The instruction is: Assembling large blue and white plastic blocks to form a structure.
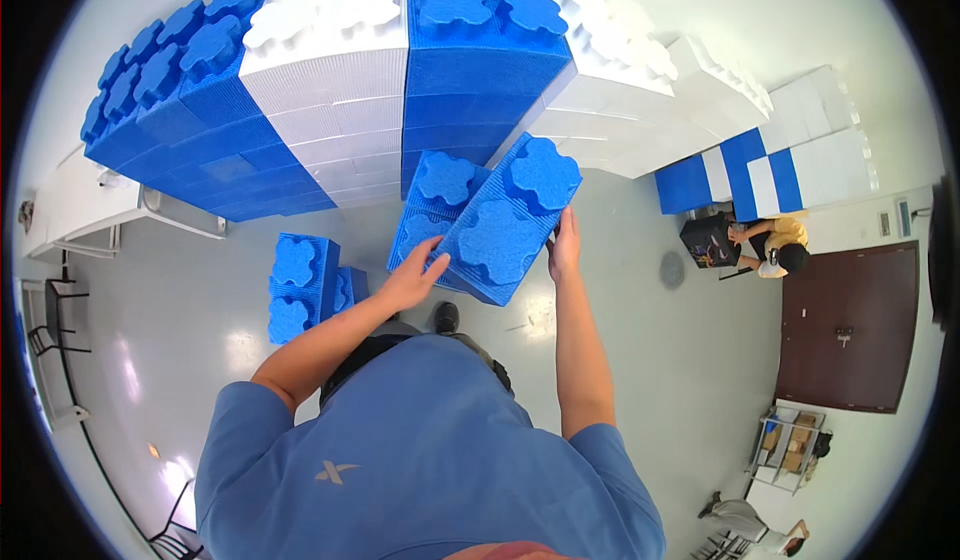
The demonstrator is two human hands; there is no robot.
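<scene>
Between my two hands, a large blue building block [497, 242] with rounded knobs on top is held up at a slant. My left hand [412, 278] grips its near left edge, and my right hand [566, 248] is closed around its right side; some fingers are hidden. Behind and partly beneath it shows another blue block [445, 177]; I cannot tell whether the two touch. To the left of my left forearm stands a blue block [294, 260] with two knobs showing, close beside a partly hidden blue block [348, 288].
A tall curved wall of stacked blue blocks [470, 75] and white blocks [325, 85] stands ahead. At left are a white table [95, 195] and chairs [50, 320]. To the right, a person [785, 245] is beside a black box [708, 241], near brown doors [845, 330] and a shelf rack [790, 447].
</scene>
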